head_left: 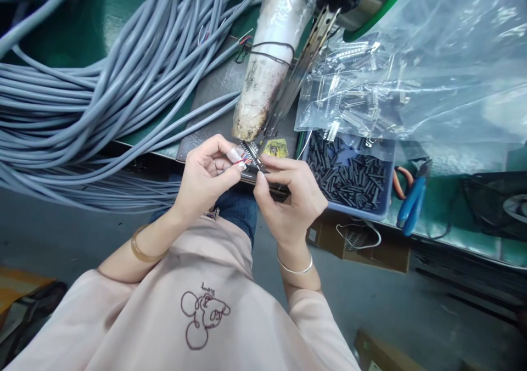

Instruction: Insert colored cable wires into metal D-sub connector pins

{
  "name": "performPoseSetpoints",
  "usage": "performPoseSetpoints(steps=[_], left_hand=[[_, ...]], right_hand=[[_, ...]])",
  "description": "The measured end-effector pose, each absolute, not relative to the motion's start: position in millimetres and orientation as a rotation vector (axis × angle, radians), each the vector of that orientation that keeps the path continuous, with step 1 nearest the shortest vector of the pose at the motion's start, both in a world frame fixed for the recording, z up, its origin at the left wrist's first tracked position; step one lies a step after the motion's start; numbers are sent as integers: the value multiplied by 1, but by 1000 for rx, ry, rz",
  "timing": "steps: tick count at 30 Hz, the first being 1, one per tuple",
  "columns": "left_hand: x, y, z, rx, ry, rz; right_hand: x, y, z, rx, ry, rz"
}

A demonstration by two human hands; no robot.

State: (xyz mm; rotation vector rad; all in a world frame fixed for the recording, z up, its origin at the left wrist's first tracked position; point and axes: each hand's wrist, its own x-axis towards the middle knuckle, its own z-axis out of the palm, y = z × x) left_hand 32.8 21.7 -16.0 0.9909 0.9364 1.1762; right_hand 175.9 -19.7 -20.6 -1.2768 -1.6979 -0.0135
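My left hand (206,168) is closed, thumb and fingertips pinching thin coloured wires (244,161). White wrapping shows at its fingertips. Beside them, under the soldering iron's lower end, lies a small metal connector (249,150) with a row of contacts. My right hand (291,190) is closed too, its thumb and fingers together at the connector's right side; what they pinch is too small to make out. The soldering iron (302,66) points down toward the connector, next to a stained white tube (267,69) tied with dark cord.
Grey cables (123,80) cover the left of the green bench. To the right stand a blue bin (389,195) of small black sleeves, a clear plastic bag (453,85) with metal connectors, and blue-handled pliers (411,203). A solder spool (381,9) hangs above; below is a cardboard box (370,250).
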Motion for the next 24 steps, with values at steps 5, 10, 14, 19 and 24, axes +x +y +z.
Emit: performPoseSetpoints(steps=[5,10,14,19,24], left_hand=[[32,21,-17,970,941,1159],[33,20,-15,968,948,1137],[33,17,-17,968,929,1146],[32,14,-17,983,947,1121],[32,12,-16,994,968,1096]], right_hand=[[176,-20,-22,-1282,-1695,-9],[176,-22,-23,-1286,-1697,-45],[176,-24,-24,-1280,-1709,-62],[176,-26,-25,-1267,-1723,-80],[184,-32,-32,-1204,-1638,-67]])
